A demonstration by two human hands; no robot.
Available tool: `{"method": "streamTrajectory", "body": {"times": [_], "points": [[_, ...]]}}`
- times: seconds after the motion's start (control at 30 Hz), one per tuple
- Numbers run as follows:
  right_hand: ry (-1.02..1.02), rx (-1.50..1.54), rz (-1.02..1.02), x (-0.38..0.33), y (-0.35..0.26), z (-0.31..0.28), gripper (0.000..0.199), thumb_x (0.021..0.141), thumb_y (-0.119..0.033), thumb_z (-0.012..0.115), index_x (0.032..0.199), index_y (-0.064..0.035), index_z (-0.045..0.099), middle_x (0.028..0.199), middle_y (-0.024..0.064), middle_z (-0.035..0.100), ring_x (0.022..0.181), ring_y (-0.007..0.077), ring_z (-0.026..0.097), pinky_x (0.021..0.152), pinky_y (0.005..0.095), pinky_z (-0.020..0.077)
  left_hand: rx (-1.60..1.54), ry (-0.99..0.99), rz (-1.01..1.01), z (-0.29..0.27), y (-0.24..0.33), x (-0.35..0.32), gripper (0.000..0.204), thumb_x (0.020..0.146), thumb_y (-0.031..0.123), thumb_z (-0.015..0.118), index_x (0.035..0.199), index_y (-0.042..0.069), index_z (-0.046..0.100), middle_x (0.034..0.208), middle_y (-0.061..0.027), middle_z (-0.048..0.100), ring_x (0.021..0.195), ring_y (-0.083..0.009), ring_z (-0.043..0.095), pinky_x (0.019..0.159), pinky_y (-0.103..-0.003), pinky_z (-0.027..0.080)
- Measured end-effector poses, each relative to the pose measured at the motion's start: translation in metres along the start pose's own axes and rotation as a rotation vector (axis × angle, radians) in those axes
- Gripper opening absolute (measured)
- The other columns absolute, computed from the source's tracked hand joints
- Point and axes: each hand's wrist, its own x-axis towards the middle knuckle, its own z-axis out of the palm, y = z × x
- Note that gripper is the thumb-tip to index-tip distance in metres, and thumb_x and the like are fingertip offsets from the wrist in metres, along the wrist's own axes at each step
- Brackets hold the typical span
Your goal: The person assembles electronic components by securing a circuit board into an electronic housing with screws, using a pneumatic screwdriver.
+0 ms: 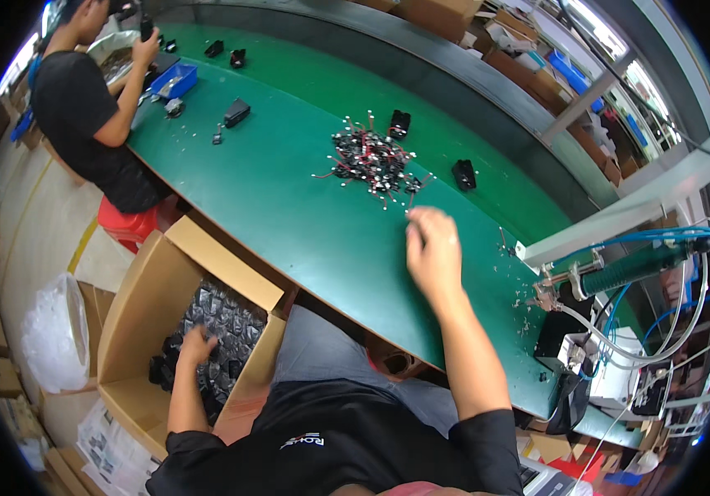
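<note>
My right hand point(436, 252) is over the green table, just on my side of a tangled pile of small black parts with red wires and white ends point(371, 159). Its fingers are curled, and a thin red wire lead point(412, 198) runs up to the fingertips; whether they pinch it is hard to see. Down to the left, my left hand point(196, 345) reaches into an open cardboard box point(131, 331) and touches the black plastic housings point(227, 318) filling it. Blur and the housings obscure its fingertips.
Black housings point(465, 174) sit spaced along the green belt point(305, 91) beyond the table. A machine with blue hoses point(636, 269) stands at the right. At far left, a co-worker point(82, 107) works near a blue bin point(174, 81). White scraps lie near the machine.
</note>
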Motion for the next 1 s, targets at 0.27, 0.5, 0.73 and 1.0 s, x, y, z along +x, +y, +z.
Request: {"method": "streamTrajectory", "body": {"times": [0.27,0.5,0.73,1.0], "points": [[-0.065,-0.205,-0.08,0.065,0.064,0.044,0.03,0.086,-0.01,0.069,0.115,-0.0025,0.069,0.112,0.0178,0.069,0.104,0.0366,0.064,0.094,0.0451,0.0491,0.304,-0.177,-0.039,0.098,-0.136,-0.034,0.074,0.08,0.039,0.079,0.141,0.007,0.052,0.143,-0.0258,0.05,0.132,-0.044,0.049,0.111,-0.047,0.042],[-0.186,-0.277,0.104,0.073,0.052,0.032,0.026,0.089,-0.027,0.078,0.101,-0.004,0.076,0.099,0.0143,0.068,0.091,0.0309,0.068,0.081,0.0393,0.0525,0.099,-0.422,-0.09,0.142,-0.122,-0.025,0.056,0.08,0.038,0.078,0.119,-0.001,0.068,0.115,-0.0254,0.07,0.113,-0.0421,0.065,0.097,-0.047,0.051],[-0.205,-0.34,0.232,0.056,0.07,-0.019,0.028,0.093,-0.032,0.074,0.104,-0.0066,0.077,0.086,0.0108,0.065,0.076,0.0225,0.062,0.073,0.0359,0.0504,-0.104,-0.14,-0.18,0.151,-0.069,0.003,0.083,0.075,0.043,0.087,0.134,-0.003,0.053,0.134,-0.0298,0.057,0.126,-0.0447,0.054,0.105,-0.046,0.047],[-0.235,0.089,0.753,0.0,0.027,-0.015,0.043,0.076,-0.012,0.088,0.114,-0.0014,0.07,0.095,0.0073,0.072,0.087,0.0153,0.068,0.079,0.0307,0.0555,-0.197,-0.114,-0.135,0.145,-0.062,0.005,0.059,0.068,0.032,0.083,0.111,-0.003,0.063,0.107,-0.0275,0.069,0.102,-0.0463,0.065,0.092,-0.047,0.052]]}}
